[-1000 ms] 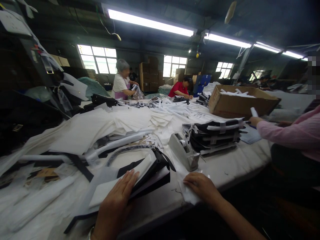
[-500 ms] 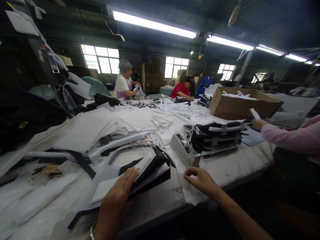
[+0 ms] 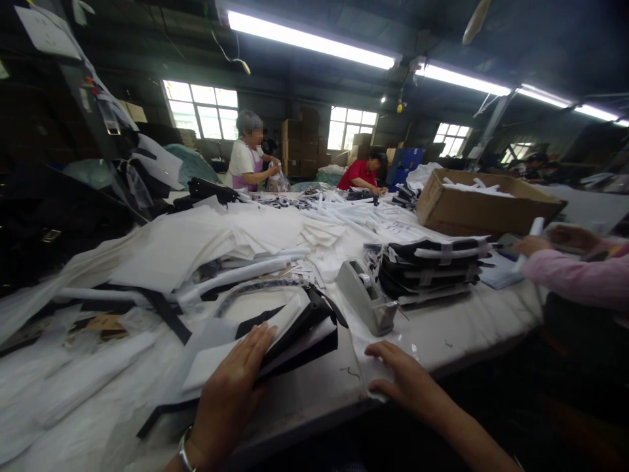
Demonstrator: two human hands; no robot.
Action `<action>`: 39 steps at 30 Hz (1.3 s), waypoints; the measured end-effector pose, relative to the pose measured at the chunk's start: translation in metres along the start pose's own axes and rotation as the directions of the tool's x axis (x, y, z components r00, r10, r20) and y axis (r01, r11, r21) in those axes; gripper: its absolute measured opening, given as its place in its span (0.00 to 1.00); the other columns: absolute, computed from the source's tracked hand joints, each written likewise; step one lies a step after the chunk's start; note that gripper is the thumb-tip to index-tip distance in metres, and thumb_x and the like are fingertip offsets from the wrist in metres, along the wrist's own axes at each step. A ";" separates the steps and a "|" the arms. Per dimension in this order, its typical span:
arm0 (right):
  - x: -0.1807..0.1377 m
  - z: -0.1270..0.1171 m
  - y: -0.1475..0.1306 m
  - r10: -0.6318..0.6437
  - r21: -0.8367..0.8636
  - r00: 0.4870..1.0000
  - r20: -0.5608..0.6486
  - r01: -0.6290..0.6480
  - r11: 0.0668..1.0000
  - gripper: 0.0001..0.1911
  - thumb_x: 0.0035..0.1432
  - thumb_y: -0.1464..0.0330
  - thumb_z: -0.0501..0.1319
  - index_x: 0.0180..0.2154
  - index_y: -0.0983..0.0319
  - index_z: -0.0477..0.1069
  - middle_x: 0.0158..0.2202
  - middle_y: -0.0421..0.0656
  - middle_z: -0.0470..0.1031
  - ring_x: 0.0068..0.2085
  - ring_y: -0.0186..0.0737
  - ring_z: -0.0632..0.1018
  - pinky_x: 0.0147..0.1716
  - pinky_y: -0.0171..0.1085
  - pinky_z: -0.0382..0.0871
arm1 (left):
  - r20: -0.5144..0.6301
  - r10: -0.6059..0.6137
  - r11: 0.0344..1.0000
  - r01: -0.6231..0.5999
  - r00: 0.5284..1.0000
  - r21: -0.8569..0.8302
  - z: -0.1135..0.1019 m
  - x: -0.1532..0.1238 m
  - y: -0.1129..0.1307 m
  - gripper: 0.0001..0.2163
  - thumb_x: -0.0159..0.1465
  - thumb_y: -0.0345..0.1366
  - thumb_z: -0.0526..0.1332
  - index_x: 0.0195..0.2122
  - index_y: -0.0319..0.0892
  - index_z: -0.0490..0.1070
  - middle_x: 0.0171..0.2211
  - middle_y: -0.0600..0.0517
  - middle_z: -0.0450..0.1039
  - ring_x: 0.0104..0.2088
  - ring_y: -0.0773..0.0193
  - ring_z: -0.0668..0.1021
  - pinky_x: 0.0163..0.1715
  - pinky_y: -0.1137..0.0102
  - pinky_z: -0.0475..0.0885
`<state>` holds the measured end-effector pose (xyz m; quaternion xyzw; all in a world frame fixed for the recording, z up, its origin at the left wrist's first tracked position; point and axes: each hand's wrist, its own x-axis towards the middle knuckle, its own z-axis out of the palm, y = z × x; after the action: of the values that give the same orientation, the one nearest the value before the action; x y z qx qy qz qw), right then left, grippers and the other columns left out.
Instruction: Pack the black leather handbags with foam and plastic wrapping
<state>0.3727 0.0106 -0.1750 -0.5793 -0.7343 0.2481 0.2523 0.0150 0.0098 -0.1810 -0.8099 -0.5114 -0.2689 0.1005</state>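
Tabletop work, seen from the worker's head. The left hand (image 3: 230, 383) lies over a black bag (image 3: 299, 331) at the near edge of the tabletop (image 3: 447, 331), left of center. Its fingers are extended, side by side, along a strip of white padding (image 3: 289, 316) on the bag's upper face; whether they grip cannot be told. The long axis of the bag runs obliquely, from near left to far right, with the dark, strapped end pointing far right — toward the gray tape dispenser (image 3: 366, 298) — and the paler end toward the near left. A curved handle (image 3: 260, 284) in clear wrapping arches on the bag's far side.

The right hand (image 3: 410, 377) is apart from the bag, to its right and just near of the dispenser. Its fingers are open, thumb and forefinger well separated, above a white sheet at the tabletop's edge; contact with this sheet cannot be determined.

Beyond the dispenser, to the right, is a stack of black pieces (image 3: 432, 272) with white strips; farther right stands a cardboard box (image 3: 464, 211) of white rolls. White sheets (image 3: 162, 252) cover the far left. At right, 1 co-worker in a pink sleeve (image 3: 570, 275) holds a white tube (image 3: 536, 227); 2 others work at the far side.
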 end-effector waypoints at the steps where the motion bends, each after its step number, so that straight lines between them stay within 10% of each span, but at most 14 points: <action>1: 0.000 -0.001 0.002 0.006 -0.010 1.000 0.004 -0.006 1.000 0.18 0.45 0.69 0.70 0.41 0.55 0.76 0.44 0.43 0.77 0.46 0.47 0.76 0.47 0.40 0.67 | -0.003 0.000 1.000 0.000 1.000 0.001 0.000 0.000 0.000 0.37 0.54 0.23 0.52 0.67 0.44 0.51 0.65 0.47 0.62 0.61 0.54 0.70 0.57 0.57 0.71; 6: 0.009 -0.003 0.007 0.019 -0.038 1.000 0.015 -0.018 0.999 0.01 0.50 0.67 0.65 0.28 0.56 0.77 0.32 0.40 0.76 0.35 0.42 0.76 0.37 0.38 0.67 | -0.015 0.001 1.000 -0.001 1.000 0.003 -0.001 0.001 0.000 0.37 0.53 0.23 0.52 0.67 0.45 0.51 0.64 0.47 0.63 0.60 0.54 0.70 0.57 0.58 0.71; 16: 0.020 -0.009 -0.005 0.022 0.002 0.992 -0.127 -0.022 1.000 0.11 0.65 0.60 0.52 0.35 0.55 0.70 0.36 0.42 0.78 0.39 0.47 0.78 0.41 0.42 0.66 | -0.008 -0.004 1.000 0.004 1.000 0.006 0.000 0.001 0.000 0.36 0.55 0.24 0.52 0.67 0.44 0.51 0.64 0.49 0.62 0.61 0.54 0.70 0.57 0.59 0.71; 29: 0.005 0.086 -0.059 -0.154 0.027 0.954 -0.256 0.166 0.986 0.07 0.65 0.67 0.57 0.42 0.54 0.74 0.43 0.44 0.81 0.45 0.46 0.81 0.51 0.43 0.71 | -0.037 -0.061 0.998 0.061 0.997 0.008 -0.001 0.005 -0.004 0.36 0.55 0.25 0.53 0.67 0.45 0.51 0.65 0.50 0.62 0.58 0.54 0.74 0.55 0.61 0.73; 39: -0.020 0.153 -0.074 -0.716 -0.466 0.600 -0.357 0.550 0.693 0.24 0.72 0.66 0.43 0.36 0.63 0.76 0.28 0.42 0.83 0.30 0.35 0.83 0.38 0.30 0.78 | -0.032 -0.013 0.999 0.014 0.999 0.036 0.005 0.005 -0.006 0.36 0.56 0.25 0.53 0.68 0.44 0.51 0.65 0.49 0.61 0.59 0.55 0.72 0.55 0.62 0.72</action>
<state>0.2220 -0.0354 -0.2430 -0.3516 -0.8264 -0.1407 0.4166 0.0129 0.0186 -0.1832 -0.8001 -0.5200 -0.2732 0.1216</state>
